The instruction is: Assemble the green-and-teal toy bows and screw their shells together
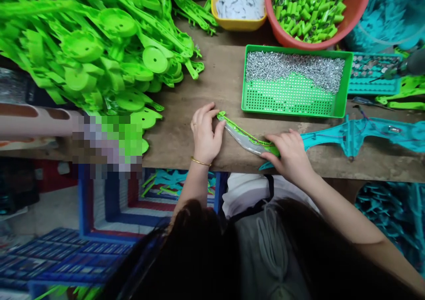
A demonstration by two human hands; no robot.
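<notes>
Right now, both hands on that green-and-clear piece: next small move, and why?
Probably press along the seam from the tip toward the right. The left hand pins the tip of the green-and-clear piece and the right hand pins its other end, flat on the wooden bench, its middle uncovered.

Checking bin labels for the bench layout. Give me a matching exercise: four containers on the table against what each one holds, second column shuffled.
Containers:
1. green perforated tray
2. red-orange tub
3. yellow bin
4. teal tray

Contents:
A. small white flat pieces
B. short green tubes
C. small round metallic pieces in rows
D. silver screws heaped along the far side

Pairs: 1-D, 2-B, 3-A, 4-C
</notes>
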